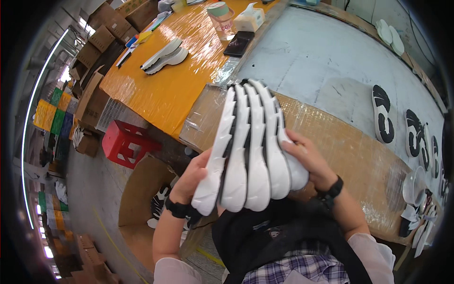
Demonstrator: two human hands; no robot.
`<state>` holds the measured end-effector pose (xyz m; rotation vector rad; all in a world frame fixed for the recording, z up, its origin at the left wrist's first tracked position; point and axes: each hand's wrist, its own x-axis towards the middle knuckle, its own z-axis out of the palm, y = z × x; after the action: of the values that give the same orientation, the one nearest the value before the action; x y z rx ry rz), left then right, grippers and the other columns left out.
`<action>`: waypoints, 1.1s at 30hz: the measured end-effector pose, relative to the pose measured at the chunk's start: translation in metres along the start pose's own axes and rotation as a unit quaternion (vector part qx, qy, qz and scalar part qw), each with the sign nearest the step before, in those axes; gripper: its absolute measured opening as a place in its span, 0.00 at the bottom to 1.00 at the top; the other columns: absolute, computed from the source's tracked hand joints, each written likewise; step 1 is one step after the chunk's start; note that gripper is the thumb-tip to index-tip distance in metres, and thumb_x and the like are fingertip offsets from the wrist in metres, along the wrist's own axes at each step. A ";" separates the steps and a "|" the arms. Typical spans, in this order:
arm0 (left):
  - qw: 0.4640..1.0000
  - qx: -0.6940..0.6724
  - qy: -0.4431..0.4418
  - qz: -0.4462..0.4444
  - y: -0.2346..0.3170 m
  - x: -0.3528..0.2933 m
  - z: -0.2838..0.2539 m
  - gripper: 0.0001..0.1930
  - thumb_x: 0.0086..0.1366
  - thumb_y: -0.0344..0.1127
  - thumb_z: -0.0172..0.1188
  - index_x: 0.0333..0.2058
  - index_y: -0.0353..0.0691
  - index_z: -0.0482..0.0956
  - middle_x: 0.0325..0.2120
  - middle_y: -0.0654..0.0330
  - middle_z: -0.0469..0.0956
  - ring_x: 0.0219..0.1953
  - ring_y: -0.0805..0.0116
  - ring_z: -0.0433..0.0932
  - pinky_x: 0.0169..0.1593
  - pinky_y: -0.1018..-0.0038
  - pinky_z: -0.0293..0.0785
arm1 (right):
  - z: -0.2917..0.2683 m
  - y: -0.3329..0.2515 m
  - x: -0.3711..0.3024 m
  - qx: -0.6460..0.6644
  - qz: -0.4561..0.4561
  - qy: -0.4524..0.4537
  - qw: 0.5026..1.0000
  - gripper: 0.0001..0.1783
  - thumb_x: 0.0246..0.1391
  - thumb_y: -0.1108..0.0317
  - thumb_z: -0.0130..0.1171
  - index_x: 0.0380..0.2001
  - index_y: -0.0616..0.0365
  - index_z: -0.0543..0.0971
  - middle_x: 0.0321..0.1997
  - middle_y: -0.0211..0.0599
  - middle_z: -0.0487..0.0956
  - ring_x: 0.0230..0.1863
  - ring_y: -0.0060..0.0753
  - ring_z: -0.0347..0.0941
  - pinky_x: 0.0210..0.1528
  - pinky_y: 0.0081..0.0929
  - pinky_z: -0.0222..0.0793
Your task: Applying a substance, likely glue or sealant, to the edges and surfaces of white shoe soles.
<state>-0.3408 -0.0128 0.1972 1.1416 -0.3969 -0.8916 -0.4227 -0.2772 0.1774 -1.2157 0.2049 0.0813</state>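
Note:
Several white shoe soles with black undersides (257,156) are pressed together in a stack, standing on edge between my hands. My left hand (191,175) grips the stack's left side near the wide ends. On the right side, my right hand (308,156) is closed round the outermost sole, thumb on its edge. The stack is held above the near edge of the cardboard-covered bench (326,128), its narrow tips pointing away from me. Both palms and most fingers are hidden behind the soles.
A pair of soles (165,57) lies on the orange table (189,78). A phone (239,44), a tissue pack (249,18) and a plastic cup (220,20) are behind. More black-and-white soles (382,113) lie at right. An open carton (137,208) and red stool (125,143) stand at left.

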 end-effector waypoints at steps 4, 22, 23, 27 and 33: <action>0.996 -0.038 -0.075 -0.021 -0.010 0.029 0.027 0.45 0.48 0.44 0.64 0.59 0.35 0.49 0.55 0.57 0.59 0.56 0.67 0.60 0.58 0.73 0.54 | -0.023 -0.029 -0.025 -0.079 -0.034 0.076 0.993 0.30 0.47 0.66 0.59 0.54 0.65 0.63 0.53 0.42 0.67 0.53 0.28 0.63 0.53 0.22 0.58; 0.991 -0.124 0.001 -0.045 -0.056 0.095 0.047 0.30 0.64 0.53 0.39 0.54 0.31 0.57 0.49 0.51 0.66 0.49 0.62 0.68 0.52 0.68 0.66 | -0.066 -0.029 -0.046 -0.176 -0.062 0.094 0.978 0.23 0.57 0.63 0.46 0.53 0.64 0.64 0.53 0.41 0.69 0.53 0.27 0.63 0.55 0.23 0.55; 0.990 -0.137 0.007 -0.046 -0.051 0.096 0.052 0.28 0.65 0.50 0.41 0.52 0.29 0.61 0.46 0.52 0.69 0.45 0.65 0.71 0.48 0.70 0.69 | -0.067 -0.030 -0.046 -0.171 -0.078 0.089 0.978 0.23 0.58 0.61 0.45 0.54 0.65 0.64 0.53 0.41 0.69 0.53 0.26 0.63 0.55 0.23 0.55; 0.999 0.017 0.001 0.038 -0.025 0.077 0.067 0.21 0.64 0.37 0.46 0.53 0.34 0.62 0.47 0.56 0.69 0.47 0.68 0.70 0.50 0.72 0.66 | -0.059 -0.057 -0.060 -0.120 -0.121 0.077 0.982 0.25 0.60 0.57 0.40 0.54 0.65 0.62 0.52 0.41 0.69 0.53 0.26 0.64 0.57 0.24 0.54; 0.858 0.404 -0.052 0.313 0.017 0.061 0.088 0.34 0.45 0.26 0.63 0.54 0.42 0.64 0.61 0.43 0.40 0.64 0.50 0.42 0.61 0.65 0.44 | -0.060 -0.080 -0.061 -0.019 -0.224 0.052 0.973 0.27 0.61 0.55 0.35 0.56 0.65 0.59 0.51 0.41 0.70 0.52 0.27 0.65 0.55 0.26 0.57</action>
<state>-0.3569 -0.1113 0.2384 1.5781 -1.2348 -0.1743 -0.4750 -0.3584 0.2435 -1.2803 0.0165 -0.3749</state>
